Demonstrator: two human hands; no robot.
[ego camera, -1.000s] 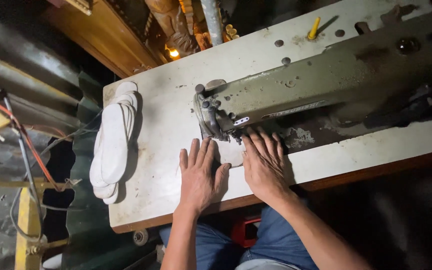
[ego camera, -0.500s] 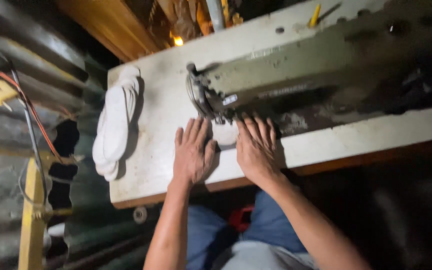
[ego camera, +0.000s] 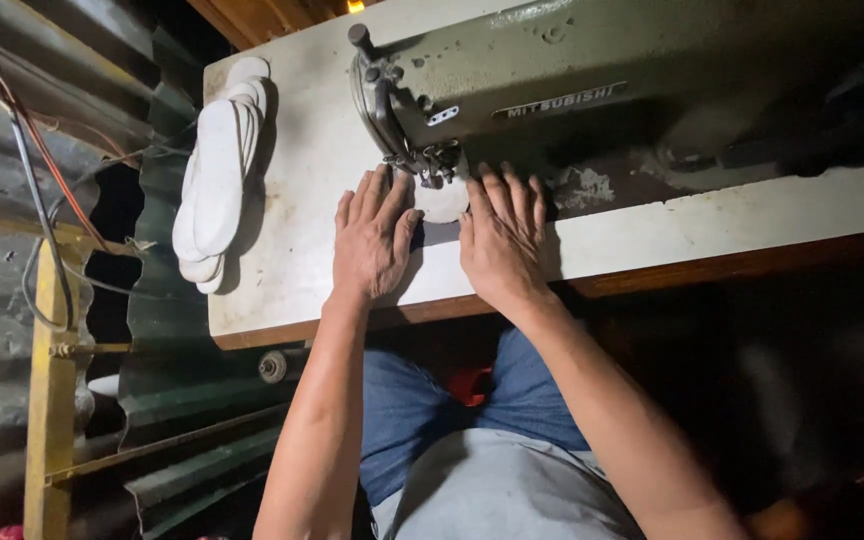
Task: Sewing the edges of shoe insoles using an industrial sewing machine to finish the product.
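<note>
Under needle: white piece (ego camera: 444,203), flat hands' fingers (ego camera: 377,195).

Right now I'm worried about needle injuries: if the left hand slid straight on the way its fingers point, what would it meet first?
Probably the presser foot and needle area of the sewing machine. The left hand lies flat, fingers aimed up and slightly right, its thumb beside the white piece. Depth is unclear.

Both forearms are bare, with no sleeves, watch or rings showing. The person wears blue denim jeans (ego camera: 407,415) and a light grey shirt (ego camera: 502,490).
</note>
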